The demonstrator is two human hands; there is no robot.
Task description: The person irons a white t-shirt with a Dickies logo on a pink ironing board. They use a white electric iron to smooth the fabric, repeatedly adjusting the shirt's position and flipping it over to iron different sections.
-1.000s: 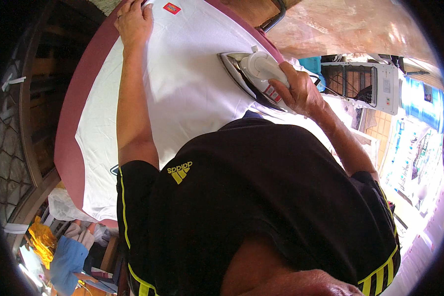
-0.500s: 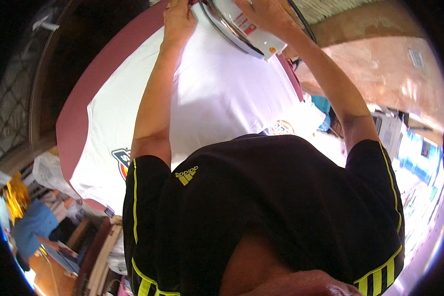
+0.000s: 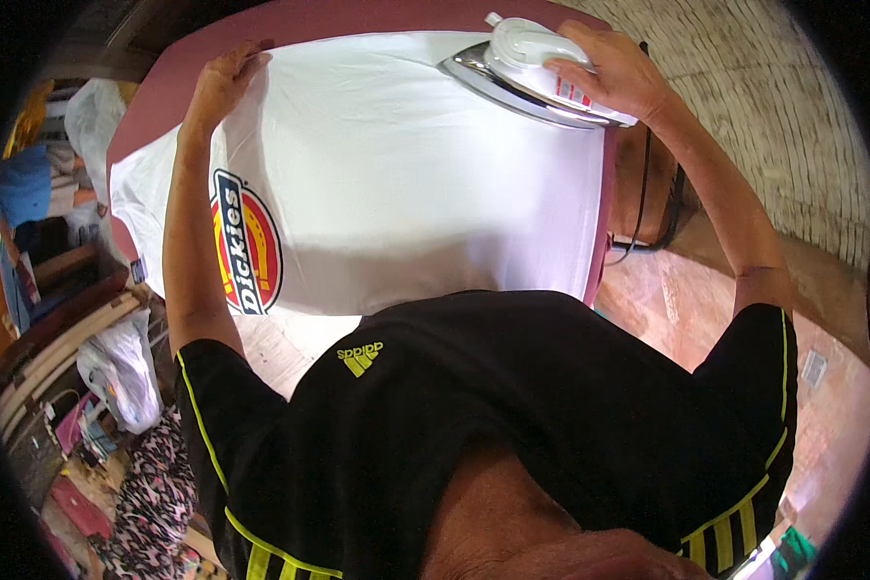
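Observation:
A white T-shirt (image 3: 387, 145) with a colourful printed emblem (image 3: 266, 237) lies spread over a maroon-covered ironing board (image 3: 358, 19). My right hand (image 3: 614, 72) is wrapped round the handle of a white iron (image 3: 520, 48) with a shiny metal base. The iron rests on the shirt's far right part, its tip toward the left. At the far left corner of the shirt, my left hand (image 3: 230, 82) has its fingers closed on the cloth's edge. Soft creases run near that hand and below the middle of the shirt.
A dark cord (image 3: 645, 193) hangs beyond the board's right side, above a pinkish floor (image 3: 648, 300). Textured wood-like matting (image 3: 754, 106) lies at the far right. Plastic bags (image 3: 121, 372), patterned cloth (image 3: 155, 493) and other clutter crowd the left.
My view has turned, and the board's right end now shows. My hands have moved farther apart, the left one to the shirt's far left corner. The iron's tip now points left.

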